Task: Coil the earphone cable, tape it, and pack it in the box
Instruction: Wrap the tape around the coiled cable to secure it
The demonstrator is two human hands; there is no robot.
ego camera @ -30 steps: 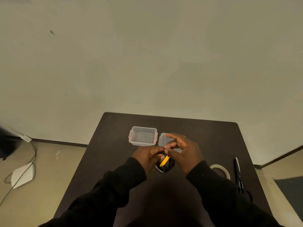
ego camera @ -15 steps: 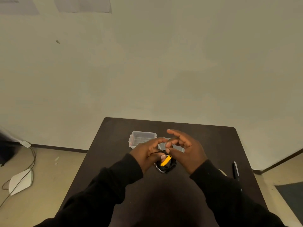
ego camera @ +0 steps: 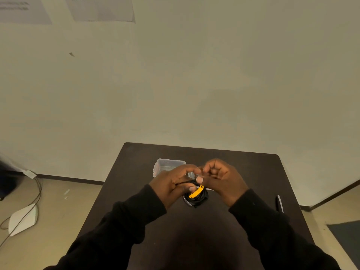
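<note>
A black coiled earphone cable with a yellow band across it sits at the middle of the dark table. My left hand grips the coil's left side with thumb and fingers. My right hand curls just above and to the right of the coil, its fingertips pinched close to the left hand's; what it pinches is too small to tell. A clear plastic box stands open behind my hands, and its lid is mostly hidden by them.
A black pen lies near the table's right edge. On the floor at the left rests a white device with a cable. The wall rises right behind the table's far edge.
The camera has tilted up, so the tape roll on the right has dropped out of view behind my right sleeve. My right fingers have curled in tighter above the coil.
</note>
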